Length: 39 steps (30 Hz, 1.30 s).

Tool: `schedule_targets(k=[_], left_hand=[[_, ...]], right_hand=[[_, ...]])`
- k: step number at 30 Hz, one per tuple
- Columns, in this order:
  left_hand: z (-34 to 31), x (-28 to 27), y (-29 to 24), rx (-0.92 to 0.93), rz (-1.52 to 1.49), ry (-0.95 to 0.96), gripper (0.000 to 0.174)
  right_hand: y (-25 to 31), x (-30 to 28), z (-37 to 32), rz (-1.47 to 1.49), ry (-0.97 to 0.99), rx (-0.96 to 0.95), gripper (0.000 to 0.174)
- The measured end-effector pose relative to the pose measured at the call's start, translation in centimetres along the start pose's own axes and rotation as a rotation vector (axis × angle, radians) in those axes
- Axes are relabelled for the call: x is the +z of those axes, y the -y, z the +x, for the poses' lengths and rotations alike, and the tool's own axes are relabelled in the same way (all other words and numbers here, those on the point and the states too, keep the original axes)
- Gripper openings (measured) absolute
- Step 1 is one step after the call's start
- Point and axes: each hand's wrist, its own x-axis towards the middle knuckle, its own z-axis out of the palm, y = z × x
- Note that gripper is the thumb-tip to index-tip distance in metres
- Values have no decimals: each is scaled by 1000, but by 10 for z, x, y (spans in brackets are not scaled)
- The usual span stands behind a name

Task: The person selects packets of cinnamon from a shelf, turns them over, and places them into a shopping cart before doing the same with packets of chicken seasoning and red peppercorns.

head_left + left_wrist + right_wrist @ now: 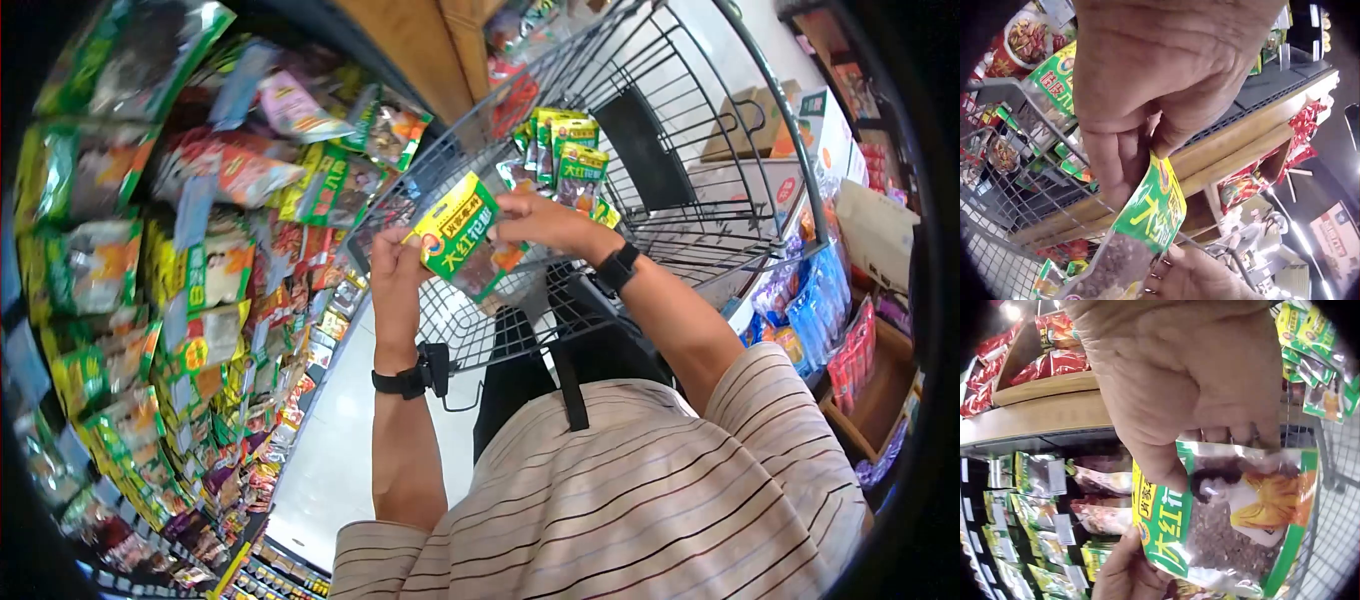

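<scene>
A green and yellow packet (465, 235) with a clear window is held between both hands above the near end of a wire cart. My left hand (397, 265) pinches its left corner, thumb and fingers on the yellow edge. On the packet's other side my right hand (550, 225) grips the edge, thumb on the front. The right wrist view shows the packet (1229, 519) face on, with dark contents, under the right hand (1179, 381). From the left wrist, the left hand (1160, 81) covers the packet's top corner. Similar packets (580, 165) lie in the cart.
The wire cart (690, 225) extends away to the upper right. Hanging packets (100, 265) fill the shelf racks on the left. A wooden post (440, 45) stands beyond the cart. Boxes (825, 135) and blue bags (815, 300) are at the right, beside a wooden bin (880, 390).
</scene>
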Motion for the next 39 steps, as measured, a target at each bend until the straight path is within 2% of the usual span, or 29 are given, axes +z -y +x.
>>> schedule_targets(k=[1,4,7,10,11,17,21,24,25,27,31,34,38,39], left_hand=[[-8,-9,-9,18,-17,-6,13],[-32,-26,-36,61,-90,-26,19],[-54,-32,-67,97,-215,22,27],[-71,-48,-80,110,43,36,25],[-83,-43,-89,224,54,65,29],[-91,-64,-126,368,-58,55,35],[-95,-76,-161,419,34,164,33],[-90,-96,-190,424,204,37,38],[-91,-97,-207,522,219,-38,39],[-91,-98,-243,588,94,-70,44],[-71,-98,-290,741,-30,-92,53],[-49,-101,-308,737,-142,-35,56],[-36,-95,-324,769,-296,78,47],[-35,-92,-326,773,-356,66,40]], right_hand=[[1,12,-5,24,29,-89,33],[29,50,-27,50,-17,-106,32],[47,80,-35,38,-105,-249,29],[69,101,-43,41,-137,-305,25],[78,109,-46,33,-142,-320,24],[131,145,-60,8,-114,-444,31],[149,159,-66,65,-110,-513,31],[153,155,-62,77,-152,-566,30],[157,154,-64,64,-171,-576,30],[167,159,-67,114,-213,-594,27],[183,150,-63,33,-246,-650,20],[199,150,-67,16,-248,-691,19],[212,144,-63,3,-238,-697,21],[217,146,-68,-2,-231,-696,24]])
